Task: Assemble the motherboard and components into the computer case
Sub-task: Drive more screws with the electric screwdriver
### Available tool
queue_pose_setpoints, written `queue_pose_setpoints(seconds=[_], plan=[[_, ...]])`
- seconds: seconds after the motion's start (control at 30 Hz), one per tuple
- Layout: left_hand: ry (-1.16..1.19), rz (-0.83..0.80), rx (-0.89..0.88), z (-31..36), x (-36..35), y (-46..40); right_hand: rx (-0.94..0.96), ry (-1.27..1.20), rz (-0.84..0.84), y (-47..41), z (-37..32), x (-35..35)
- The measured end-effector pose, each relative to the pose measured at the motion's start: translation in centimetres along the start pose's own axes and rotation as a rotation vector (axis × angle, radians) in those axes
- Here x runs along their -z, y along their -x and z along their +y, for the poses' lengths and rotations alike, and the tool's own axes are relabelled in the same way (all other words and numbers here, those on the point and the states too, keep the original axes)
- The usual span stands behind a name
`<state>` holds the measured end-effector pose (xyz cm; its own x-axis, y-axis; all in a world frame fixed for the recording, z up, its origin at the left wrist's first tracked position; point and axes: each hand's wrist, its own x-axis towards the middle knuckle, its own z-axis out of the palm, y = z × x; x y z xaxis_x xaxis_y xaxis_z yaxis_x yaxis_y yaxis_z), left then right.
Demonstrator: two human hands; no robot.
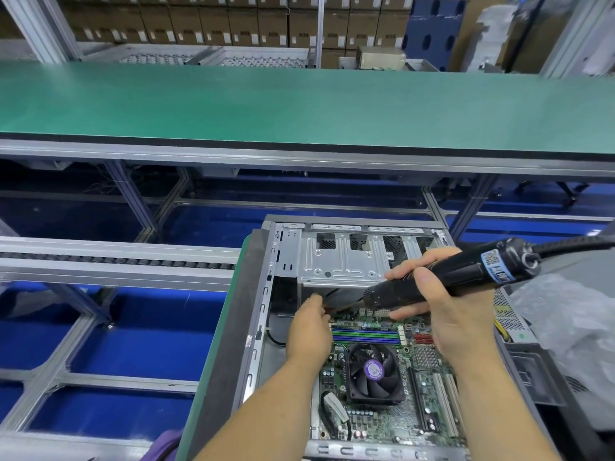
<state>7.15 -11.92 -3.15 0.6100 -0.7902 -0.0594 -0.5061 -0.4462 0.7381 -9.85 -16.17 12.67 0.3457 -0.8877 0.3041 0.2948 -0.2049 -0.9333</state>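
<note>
Head view, one station. Item: motherboard [392, 387], lying flat inside the open computer case [266, 294] on the bench [213, 357], fan cooler [374, 372] near its middle, memory slots just beyond. Judged handling: board stiff but fragile, light, studded with small parts; touch it at bare edges or mounting holes only, never on the cooler or the slots. Case is sheet metal, likely heavy with sharp lips.

Item: electric screwdriver [459, 277], black, corded; rigid, and you take it round the barrel. Your right hand [442, 307] wraps that barrel, tip angled down and left toward the board's far edge. Your left hand [311, 331] pinches at the bit's tip, apparently steadying a screw; the screw itself is too small to make out. Both forearms reach in over the case's near rim.
</note>
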Motion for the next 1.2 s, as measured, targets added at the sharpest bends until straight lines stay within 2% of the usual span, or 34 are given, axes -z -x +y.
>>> queue_pose_setpoints(seconds=[0.53,0.87,1.2], plan=[[-0.339,-0.028,-0.169,0.6,0.9,0.2,-0.061,0.027,-0.029,-0.7,0.1,0.7],[-0.357,0.015,-0.140,0.5,0.8,0.1,-0.063,0.041,-0.037,-1.0,0.4,-0.1],[-0.256,0.053,-0.101,0.4,0.5,0.0,-0.049,0.084,-0.027,-0.8,0.7,-0.6]])
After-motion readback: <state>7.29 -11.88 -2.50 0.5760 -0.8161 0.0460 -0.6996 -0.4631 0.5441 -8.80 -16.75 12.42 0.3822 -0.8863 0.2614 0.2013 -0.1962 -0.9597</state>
